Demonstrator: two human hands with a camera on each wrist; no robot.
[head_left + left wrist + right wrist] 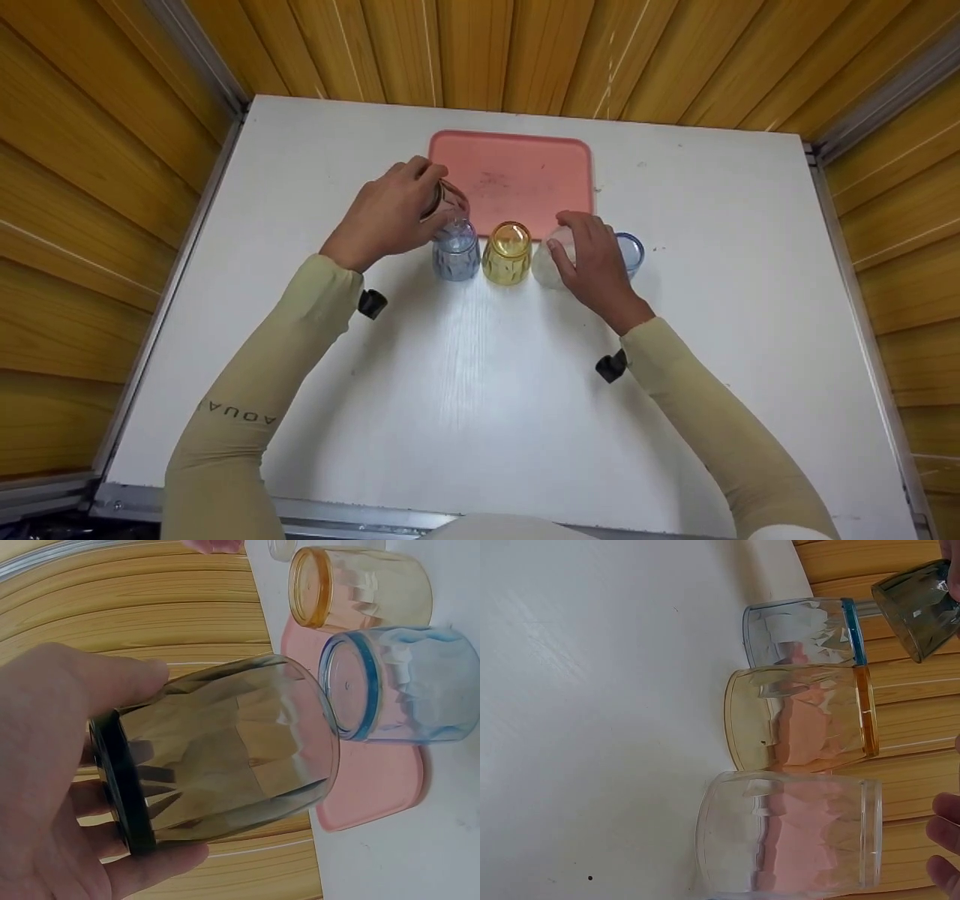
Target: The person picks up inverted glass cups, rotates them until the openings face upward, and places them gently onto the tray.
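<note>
My left hand (394, 210) grips a smoky dark tumbler (240, 754) by its thick base, thumb on one side and fingers on the other. The tumbler is tilted, its rim in the air close to the base of an upturned blue glass (456, 259). Beside that stand a yellow glass (508, 259) and a clear glass (546, 268), both upside down on the table. My right hand (596, 262) hovers over the clear glass with fingers spread. In the right wrist view its fingertips (946, 832) are apart from the clear base. Another blue glass (631, 253) is partly hidden behind this hand.
A pink tray (517, 176) lies behind the row of glasses on the white table (465, 405). Wood-patterned panels (480, 52) enclose the back and both sides. The glasses stand close together in a line.
</note>
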